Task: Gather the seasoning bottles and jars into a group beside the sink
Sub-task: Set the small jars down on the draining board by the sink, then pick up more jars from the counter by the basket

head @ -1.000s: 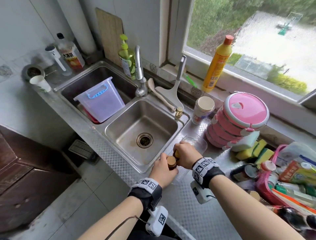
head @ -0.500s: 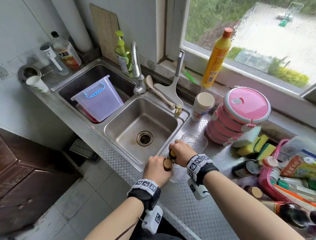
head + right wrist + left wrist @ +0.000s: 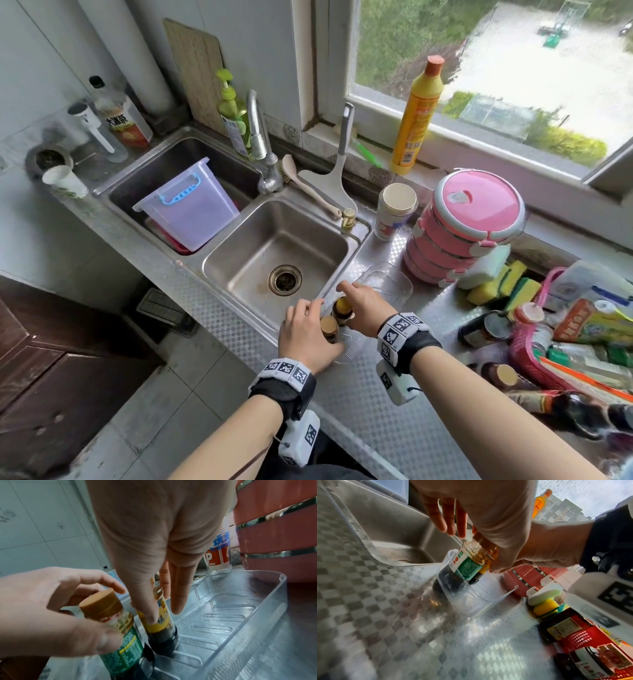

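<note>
Head view: two brown-capped seasoning bottles [image 3: 337,317] stand in the clear tray [image 3: 394,284] just right of the sink [image 3: 281,246], the left hand [image 3: 305,337] loosely curled beside one and the right hand [image 3: 366,310] over the other, while several more bottles and jars [image 3: 486,329] lie well right of the sink by the pink basket [image 3: 524,346], so most gathering looks left to do. Left wrist view: green-label bottle [image 3: 467,566] stands at the tray's sink end, print unreadable. Right wrist view: left hand's fingers open around it, right hand's straight fingers [image 3: 180,588] against the yellow-label bottle [image 3: 159,618]; behind, a jar [image 3: 218,557] shows a large "P".
</note>
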A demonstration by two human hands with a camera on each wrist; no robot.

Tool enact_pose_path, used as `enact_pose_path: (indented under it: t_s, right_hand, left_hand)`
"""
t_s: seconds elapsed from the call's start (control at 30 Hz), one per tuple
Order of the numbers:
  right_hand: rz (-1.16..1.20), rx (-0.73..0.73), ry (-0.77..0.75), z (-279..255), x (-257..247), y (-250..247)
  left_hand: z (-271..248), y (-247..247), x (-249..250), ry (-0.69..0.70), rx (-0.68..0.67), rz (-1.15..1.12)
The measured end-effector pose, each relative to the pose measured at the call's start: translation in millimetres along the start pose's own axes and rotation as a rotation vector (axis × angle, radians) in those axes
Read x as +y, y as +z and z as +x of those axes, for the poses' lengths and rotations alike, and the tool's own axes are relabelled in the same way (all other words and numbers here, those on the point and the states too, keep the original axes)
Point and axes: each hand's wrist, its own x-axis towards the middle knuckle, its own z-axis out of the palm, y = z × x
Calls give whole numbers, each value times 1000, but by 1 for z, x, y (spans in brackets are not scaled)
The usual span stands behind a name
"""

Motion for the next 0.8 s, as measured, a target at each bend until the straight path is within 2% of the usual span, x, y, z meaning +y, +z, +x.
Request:
enact_pose_path:
  t_s: [0.17, 0.33, 0.53, 0.63, 0.8]
  right_hand:
    - [65, 99, 37, -27, 19, -9]
    - [89, 264, 175, -74, 46, -15]
    - [144, 371, 336, -145, 81, -6]
    - [162, 378, 443, -180, 93, 3]
    - [240, 391, 534, -226, 107, 20]
  left_hand:
    - [1, -16, 30, 184, 209, -13]
    - [4, -21, 74, 368, 235, -19]
    - [1, 11, 134, 566, 111, 7]
    - [-7, 31, 162, 622, 9, 10]
    - [-24, 71, 196, 678, -169, -33]
